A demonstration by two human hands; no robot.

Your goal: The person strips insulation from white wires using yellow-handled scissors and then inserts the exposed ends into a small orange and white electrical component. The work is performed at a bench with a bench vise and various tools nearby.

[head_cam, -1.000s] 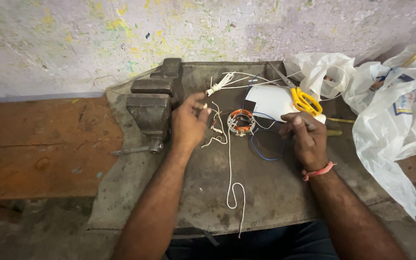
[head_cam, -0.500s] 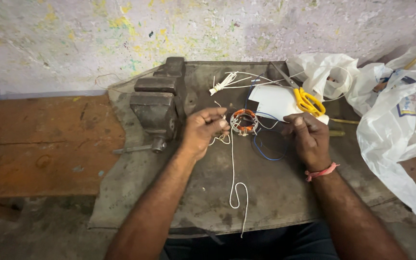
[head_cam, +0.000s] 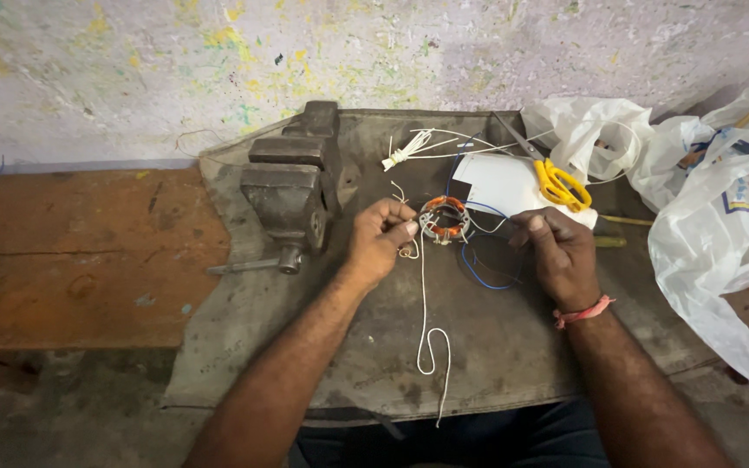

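A small stator [head_cam: 444,218], ringed with orange windings, lies on the grey counter [head_cam: 513,347] between the two hands. The left hand [head_cam: 379,241] sits just to its left, fingers pinched together on a white cord [head_cam: 424,303] right beside the stator's edge. From that pinch the cord runs down the counter toward the person, curls into a loop and ends near the front edge. The right hand [head_cam: 561,251] rests just to the right of the stator, fingers curled in; thin wires run from the stator toward it, but whether it grips any of them cannot be told. A blue wire [head_cam: 478,276] loops on the counter below the stator, between the hands.

Behind the stator lies a white card [head_cam: 500,182], with yellow-handled scissors [head_cam: 556,180] on its right edge. A bundle of white cord [head_cam: 405,152] lies further back. A vise [head_cam: 292,186] stands left of the left hand. White plastic bags [head_cam: 713,208] are piled at the right.
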